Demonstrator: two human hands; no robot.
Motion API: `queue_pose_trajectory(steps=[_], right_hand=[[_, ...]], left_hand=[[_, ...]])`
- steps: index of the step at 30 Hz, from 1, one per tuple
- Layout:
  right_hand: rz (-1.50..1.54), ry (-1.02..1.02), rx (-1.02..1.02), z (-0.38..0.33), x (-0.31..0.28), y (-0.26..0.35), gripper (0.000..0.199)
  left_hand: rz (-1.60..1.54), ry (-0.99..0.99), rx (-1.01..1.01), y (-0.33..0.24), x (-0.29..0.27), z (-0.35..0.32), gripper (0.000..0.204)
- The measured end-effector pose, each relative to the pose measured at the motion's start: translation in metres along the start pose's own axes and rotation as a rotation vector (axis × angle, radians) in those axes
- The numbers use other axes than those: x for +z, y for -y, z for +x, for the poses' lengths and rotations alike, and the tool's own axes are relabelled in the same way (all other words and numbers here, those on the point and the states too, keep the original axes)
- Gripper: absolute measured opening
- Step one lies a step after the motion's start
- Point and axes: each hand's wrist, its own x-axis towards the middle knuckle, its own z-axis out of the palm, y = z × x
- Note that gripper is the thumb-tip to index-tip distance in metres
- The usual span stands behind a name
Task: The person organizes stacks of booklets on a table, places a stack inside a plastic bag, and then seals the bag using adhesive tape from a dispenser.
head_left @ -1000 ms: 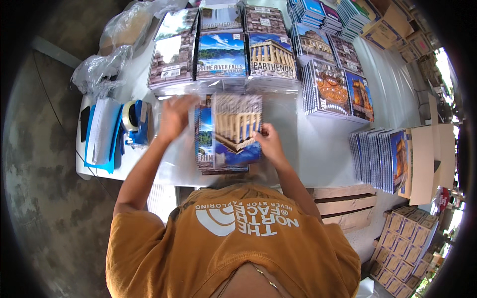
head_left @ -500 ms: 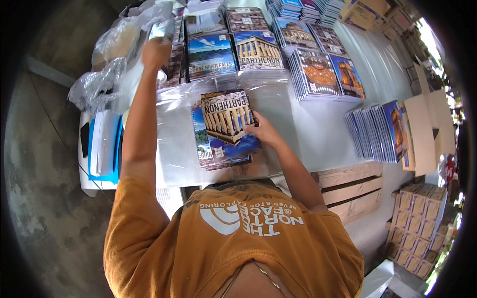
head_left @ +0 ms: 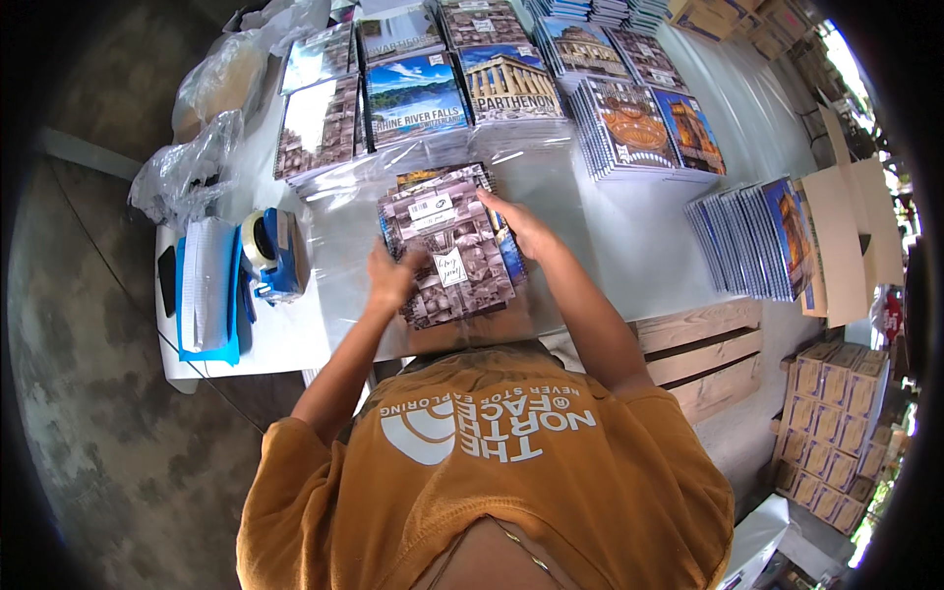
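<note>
A spiral notebook (head_left: 433,285) with a brown photo-collage cover lies on top of a small stack of notebooks at the table's near edge. My left hand (head_left: 391,277), slightly blurred, grips its left edge, fingers over the cover. On the stack's upper right edge my right hand (head_left: 521,226) is closed, its thumb reaching onto the top notebook. Coloured covers of the lower notebooks peek out along the sides. Farther off stand piles of notebooks: a collage pile (head_left: 320,123), a blue river pile (head_left: 413,93) and a temple pile (head_left: 506,84).
To the left are a blue tape dispenser (head_left: 275,254), a white bundle on blue folders (head_left: 206,285) and crumpled clear plastic (head_left: 197,167). More notebooks (head_left: 629,128) stand at the right, with a leaning row (head_left: 747,241) beside an opened carton (head_left: 846,241). A wooden pallet (head_left: 703,369) lies below.
My left hand has come back from the far left pile to the near stack. A collage-covered notebook now covers the temple notebook. My right hand stays at the stack's right edge.
</note>
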Motion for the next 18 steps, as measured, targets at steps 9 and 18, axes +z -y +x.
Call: queue_pose_trajectory(steps=[9, 18], right_hand=[[-0.098, -0.238, -0.666, -0.032, 0.039, -0.029, 0.064], [-0.226, -0.039, -1.046, -0.061, 0.032, -0.022, 0.1]], left_hand=[[-0.588, 0.086, -0.025, -0.031, -0.029, -0.031, 0.102], [-0.631, 0.364, 0.463, -0.034, -0.043, -0.044, 0.121]])
